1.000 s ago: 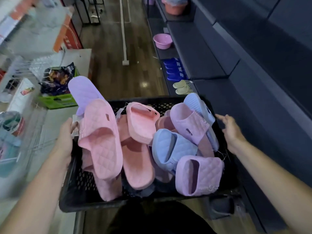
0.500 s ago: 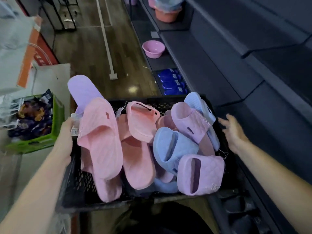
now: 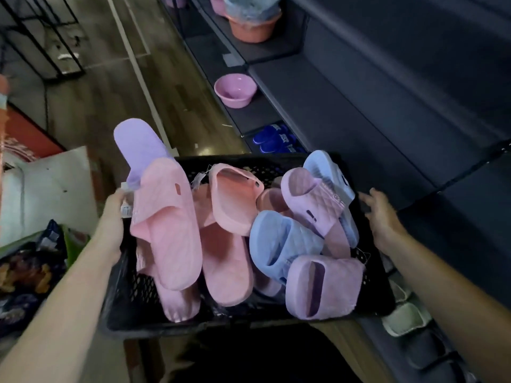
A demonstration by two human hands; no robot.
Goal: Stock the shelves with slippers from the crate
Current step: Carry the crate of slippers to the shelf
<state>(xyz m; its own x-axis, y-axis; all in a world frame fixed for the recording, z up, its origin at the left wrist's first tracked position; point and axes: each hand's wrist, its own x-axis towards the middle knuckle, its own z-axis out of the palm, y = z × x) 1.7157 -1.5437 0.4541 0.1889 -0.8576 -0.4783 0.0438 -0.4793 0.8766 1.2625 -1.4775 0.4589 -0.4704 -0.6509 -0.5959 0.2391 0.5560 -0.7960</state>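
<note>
Carried further along the aisle than a second ago, the black crate now hangs level with an unfilled stretch of shelving, and the green carton of snack packets has slid to the lower left edge of view. The left hand clasps the crate's left rim, thumb on top beside a paper tag, apparently taking most of the load. Slippers sit heaped inside and none has been shelved from it yet. A lilac slipper juts out over the far left corner, a pink slipper lies across the pile, and a pale blue slipper and a quilted lilac slipper crowd the right side. The right hand steadies the right rim with fingers spread and fairly straight, not curled round it. Beyond, a pink basin and royal-blue slippers occupy the lowest of the dark shelves. Cream slippers lie just beside the crate's near right corner, so setting down looks close.
</note>
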